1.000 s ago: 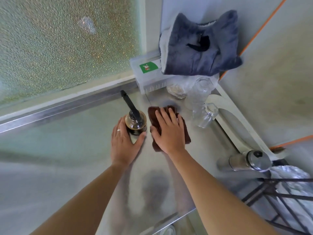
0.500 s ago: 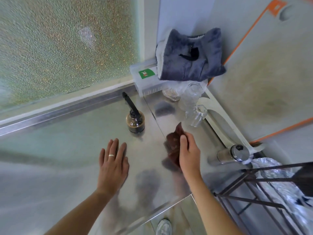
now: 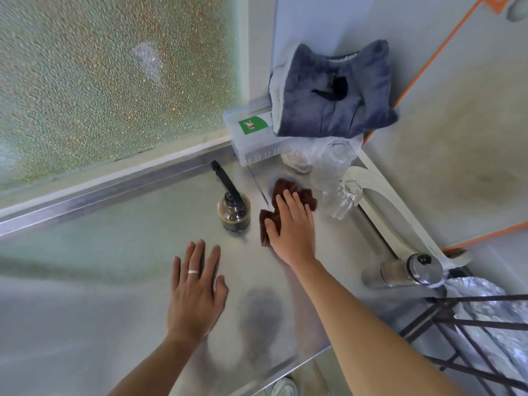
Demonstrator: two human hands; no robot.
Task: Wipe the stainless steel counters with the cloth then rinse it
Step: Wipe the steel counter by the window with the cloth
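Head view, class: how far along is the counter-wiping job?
Done: cannot tell. In hand: the right hand presses the brown cloth flat on the steel counter beside the dark bottle; the left hand lies open. Left: rinsing the cloth.

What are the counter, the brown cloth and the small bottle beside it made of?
Counter: brushed stainless steel by the look, dull grey sheen with blurred reflections of the arms. Brown cloth: soft fabric, possibly microfibre; it crumples under the right hand. Small bottle: clear glass or plastic, cannot tell which; dark contents show through, with a matte black spout, likely plastic.
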